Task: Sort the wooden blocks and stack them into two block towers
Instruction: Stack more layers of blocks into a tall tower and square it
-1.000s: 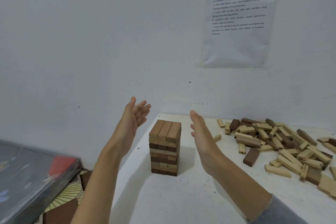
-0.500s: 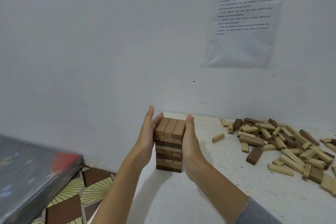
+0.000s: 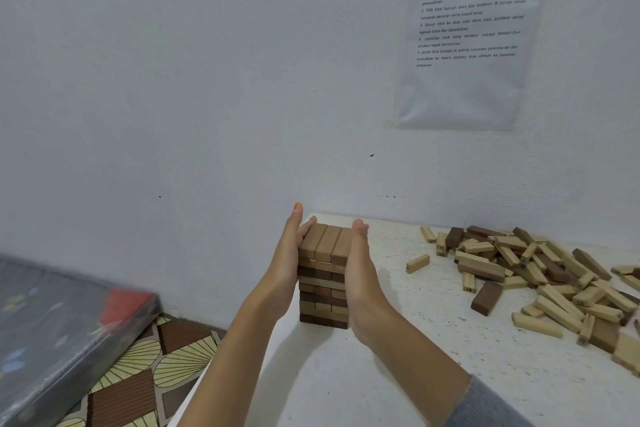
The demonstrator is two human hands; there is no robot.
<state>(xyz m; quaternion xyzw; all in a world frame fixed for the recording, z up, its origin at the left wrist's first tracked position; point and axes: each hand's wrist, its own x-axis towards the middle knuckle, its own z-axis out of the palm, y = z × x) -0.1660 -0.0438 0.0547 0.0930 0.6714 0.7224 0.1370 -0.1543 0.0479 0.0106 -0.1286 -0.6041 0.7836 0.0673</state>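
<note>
A white wall (image 3: 207,80) is seen behind the white counter (image 3: 415,374), and a printed sheet (image 3: 467,38) in a clear sleeve is fixed to it above the counter's far right part. A loose pile of wooden blocks (image 3: 540,270), light and dark mixed, is spread along the counter's right side up to its far edge. One light block (image 3: 417,263) lies alone between the pile and the tower, apart from both, and a dark block (image 3: 486,297) lies at the pile's near left fringe. Beyond the counter's left edge, a patterned floor (image 3: 145,367) is seen below, with a flat dark box (image 3: 52,322) bearing a red patch resting on it. The stretch of counter between the tower and the single light block is bare.

The block tower (image 3: 323,274) stands upright near the far left corner of the counter, close to the left edge, with three mid-brown blocks laid side by side as its top layer.

The left grip (image 3: 287,263) is laid flat against the tower's left face, fingers straight and pointing away, thumb tip raised above the top. The right grip (image 3: 360,274) is pressed flat against the right face in the same manner. Nothing is clasped by either; the tower is merely pressed between the two palms. A grey sleeve (image 3: 485,406) is seen on the right forearm.
</note>
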